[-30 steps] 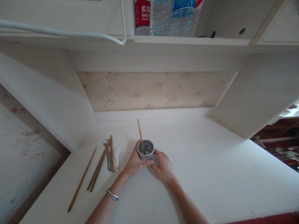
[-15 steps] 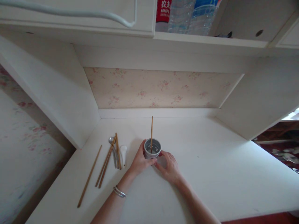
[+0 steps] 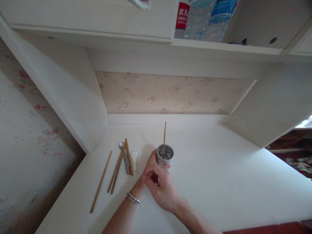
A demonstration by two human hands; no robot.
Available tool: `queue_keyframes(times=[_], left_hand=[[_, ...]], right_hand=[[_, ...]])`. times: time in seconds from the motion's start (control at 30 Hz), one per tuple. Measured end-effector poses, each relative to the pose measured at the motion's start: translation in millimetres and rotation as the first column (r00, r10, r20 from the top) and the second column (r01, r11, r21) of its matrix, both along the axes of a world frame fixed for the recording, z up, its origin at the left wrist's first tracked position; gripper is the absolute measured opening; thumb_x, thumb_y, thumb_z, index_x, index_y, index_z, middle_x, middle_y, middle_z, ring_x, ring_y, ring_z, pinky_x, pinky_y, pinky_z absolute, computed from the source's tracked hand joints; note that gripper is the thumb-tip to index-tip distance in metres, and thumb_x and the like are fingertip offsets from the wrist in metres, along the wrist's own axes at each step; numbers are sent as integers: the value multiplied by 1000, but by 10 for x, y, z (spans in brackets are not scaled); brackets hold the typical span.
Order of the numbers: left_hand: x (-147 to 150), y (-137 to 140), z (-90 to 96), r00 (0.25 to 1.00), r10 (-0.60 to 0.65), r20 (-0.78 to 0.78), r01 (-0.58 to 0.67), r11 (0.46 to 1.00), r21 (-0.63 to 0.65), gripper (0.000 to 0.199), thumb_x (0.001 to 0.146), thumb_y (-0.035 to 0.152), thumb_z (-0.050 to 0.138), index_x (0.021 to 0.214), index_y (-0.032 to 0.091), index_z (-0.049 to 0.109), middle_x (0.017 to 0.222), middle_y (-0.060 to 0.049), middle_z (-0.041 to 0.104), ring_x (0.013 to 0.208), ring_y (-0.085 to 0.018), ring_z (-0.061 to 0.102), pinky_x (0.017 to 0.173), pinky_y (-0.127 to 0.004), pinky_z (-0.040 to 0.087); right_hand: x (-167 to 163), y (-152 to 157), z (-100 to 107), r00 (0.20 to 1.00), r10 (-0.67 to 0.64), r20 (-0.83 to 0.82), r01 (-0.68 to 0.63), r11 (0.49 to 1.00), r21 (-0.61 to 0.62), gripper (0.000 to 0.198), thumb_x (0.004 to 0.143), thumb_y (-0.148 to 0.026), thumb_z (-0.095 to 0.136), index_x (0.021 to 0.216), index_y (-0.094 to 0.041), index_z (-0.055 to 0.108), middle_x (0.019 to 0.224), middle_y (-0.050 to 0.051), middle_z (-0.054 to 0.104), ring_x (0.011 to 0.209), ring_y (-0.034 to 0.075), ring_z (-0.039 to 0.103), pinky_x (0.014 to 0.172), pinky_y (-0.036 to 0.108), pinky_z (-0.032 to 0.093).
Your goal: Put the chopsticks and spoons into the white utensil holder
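My left hand (image 3: 151, 162) is wrapped round the side of a grey utensil holder (image 3: 159, 160) with drain holes in its bottom. One wooden chopstick (image 3: 164, 138) stands in the holder. In front of it, my right hand (image 3: 165, 190) crosses over the left wrist, fingers curled with a gap between thumb and fingers and nothing seen in them. To the left on the white counter lie a single chopstick (image 3: 101, 182), several more chopsticks (image 3: 118, 169), a metal spoon (image 3: 121, 145) partly under them, and a white soup spoon (image 3: 134, 160).
The white counter (image 3: 209, 185) runs back to a floral-papered wall (image 3: 165, 94), with side panels left and right. Above hangs a cabinet (image 3: 97, 19), and its open shelf holds plastic bottles (image 3: 200, 19).
My right hand has left the holder's right side and moved left and nearer me, over my left wrist. The left hand keeps its hold. The view has shifted slightly.
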State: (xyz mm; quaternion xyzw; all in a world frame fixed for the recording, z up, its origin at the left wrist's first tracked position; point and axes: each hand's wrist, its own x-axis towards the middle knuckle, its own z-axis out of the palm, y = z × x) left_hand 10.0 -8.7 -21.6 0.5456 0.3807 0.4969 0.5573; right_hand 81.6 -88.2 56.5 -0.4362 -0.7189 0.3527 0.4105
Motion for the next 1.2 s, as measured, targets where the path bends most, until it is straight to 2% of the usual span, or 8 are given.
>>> queue_keyframes(times=[0.13,0.27,0.4,0.73,0.87,1.0,1.1,1.2], left_hand=[[-1,2,-4,997,48,-60,-45,998,42,76,59,23,85,126,19,50,118,-9,64,108,-26,61,96,-36,46],[9,15,-38,997,60,-50,-56,995,76,73,61,20,84,126,22,51,123,-8,62,111,-25,59,100,-39,42],[23,29,-59,998,48,-33,-47,998,52,74,60,20,85,126,22,52,121,-8,63,110,-25,59,100,-39,41],[10,68,-50,999,-20,-26,21,999,41,73,62,18,84,127,22,52,123,-8,62,111,-24,59,100,-39,41],[15,80,-60,999,-22,-24,23,999,45,73,61,18,84,127,23,52,124,-8,62,112,-24,58,102,-39,40],[18,92,-76,1000,-24,-10,25,999,35,74,60,19,85,126,22,52,124,-8,62,113,-24,58,103,-40,39],[-2,96,-63,999,-42,3,42,999,10,75,59,19,85,126,22,51,123,-9,63,112,-24,60,102,-39,41],[-27,92,-35,998,-64,0,64,998,-5,74,60,18,85,126,22,51,122,-9,64,110,-24,61,100,-39,42]], right_hand=[[-707,49,165,927,246,282,-252,968,-13,14,85,-24,54,94,-23,65,84,0,72,73,17,68,64,24,51],[-1320,113,80,711,415,568,-435,894,-107,23,83,-30,54,98,-21,69,90,7,76,82,27,73,66,34,60],[-1716,189,-65,593,375,713,-379,911,-164,34,80,-35,59,105,-13,65,89,16,74,76,34,73,53,42,61],[-2061,306,-246,561,336,756,-316,932,-179,32,77,-29,69,103,-12,61,90,14,73,79,31,73,55,44,62],[-2069,335,-238,571,376,730,-344,917,-203,37,78,-30,68,107,-10,61,92,15,73,80,32,73,56,44,62],[-1974,288,-98,602,386,699,-308,920,-243,42,76,-28,67,113,-8,60,90,18,72,81,36,73,57,44,62],[-1804,202,8,776,347,526,-271,937,-219,46,81,-30,61,124,-15,55,87,15,73,77,35,73,58,43,62],[-1541,127,23,944,315,95,-291,934,-207,55,82,-25,59,135,-25,43,93,6,74,75,25,74,58,29,60]])
